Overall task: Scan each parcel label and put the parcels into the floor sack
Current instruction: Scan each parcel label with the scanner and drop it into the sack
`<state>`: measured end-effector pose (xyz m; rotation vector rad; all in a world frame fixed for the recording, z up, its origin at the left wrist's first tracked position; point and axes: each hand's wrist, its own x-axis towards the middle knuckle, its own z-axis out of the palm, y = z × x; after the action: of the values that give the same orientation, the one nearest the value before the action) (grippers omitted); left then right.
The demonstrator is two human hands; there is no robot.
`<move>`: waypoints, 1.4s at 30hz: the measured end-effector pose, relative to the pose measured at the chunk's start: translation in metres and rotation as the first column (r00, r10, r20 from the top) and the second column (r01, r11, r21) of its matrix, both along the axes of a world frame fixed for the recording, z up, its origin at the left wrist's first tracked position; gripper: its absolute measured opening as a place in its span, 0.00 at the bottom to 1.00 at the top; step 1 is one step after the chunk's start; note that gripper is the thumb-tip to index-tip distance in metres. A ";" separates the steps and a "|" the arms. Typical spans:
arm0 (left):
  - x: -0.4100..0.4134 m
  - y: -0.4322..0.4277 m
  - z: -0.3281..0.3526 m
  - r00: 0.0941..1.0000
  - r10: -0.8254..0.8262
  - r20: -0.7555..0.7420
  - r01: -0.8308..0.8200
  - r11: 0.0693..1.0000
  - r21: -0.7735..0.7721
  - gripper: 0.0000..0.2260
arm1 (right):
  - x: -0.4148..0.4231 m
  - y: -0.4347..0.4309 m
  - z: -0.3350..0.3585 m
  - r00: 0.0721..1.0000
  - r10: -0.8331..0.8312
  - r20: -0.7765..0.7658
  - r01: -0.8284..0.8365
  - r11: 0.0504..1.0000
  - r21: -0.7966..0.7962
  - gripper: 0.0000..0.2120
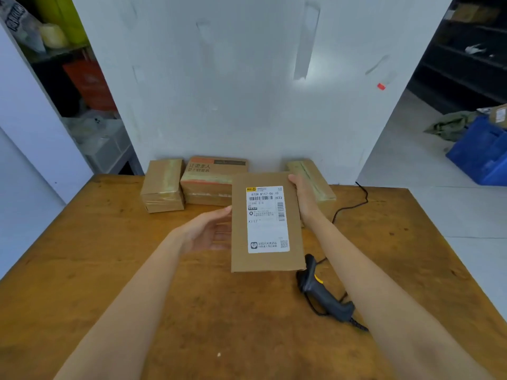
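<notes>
I have the flat cardboard parcel (267,223) lifted above the worktop (109,270), label (267,219) facing up toward me, with the right hand (303,198) wrapped round its far right edge and doing all the holding. The left hand (211,231) is open, palm up, fingertips just at the parcel's left edge; I cannot tell whether they actually touch it. That one-sided grip is my main worry: a thin, wide box pinched at one edge may tip or slide out if I swing it. The barcode scanner (323,292) lies on the worktop just below the parcel, under my right forearm, and its cable (348,207) trails back toward the wall, so reaching for it with the holding hand means a hand-over first, and my arm could snag the cord or knock the scanner. Three more taped boxes (208,179) wait against the wall. The floor sack is out of view, so I would be dropping blind unless I look down first.
</notes>
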<state>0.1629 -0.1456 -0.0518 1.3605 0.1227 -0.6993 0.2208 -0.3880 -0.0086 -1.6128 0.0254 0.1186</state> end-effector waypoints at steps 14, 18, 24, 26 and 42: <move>-0.043 0.005 -0.026 0.987 0.158 0.018 -0.159 0.985 0.073 0.29 | -0.082 -0.052 -0.103 0.825 -0.549 -0.135 0.405 0.741 -0.536 0.15; -0.049 0.016 -0.035 0.971 0.238 0.008 -0.238 0.968 0.078 0.33 | -0.122 -0.076 -0.155 0.888 -0.339 -0.309 -0.047 0.602 -0.797 0.23; -0.065 0.025 -0.043 0.958 0.287 -0.022 -0.285 0.956 0.069 0.39 | -0.149 -0.064 -0.164 0.961 -0.218 -0.171 -0.061 0.437 -0.897 0.21; -0.069 0.029 -0.046 0.952 0.307 -0.015 -0.305 0.950 0.059 0.39 | -0.159 -0.048 -0.153 0.965 -0.245 -0.093 0.070 0.583 -0.809 0.14; -0.077 0.027 -0.065 0.908 0.418 0.002 -0.418 0.908 0.028 0.44 | -0.263 0.044 -0.009 0.988 0.112 0.104 -0.097 0.986 -0.134 0.18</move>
<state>0.0861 -0.1186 -0.1173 1.3027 0.4174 -0.3379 -0.0423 -0.3441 -0.0176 -1.7482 -0.1406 0.1101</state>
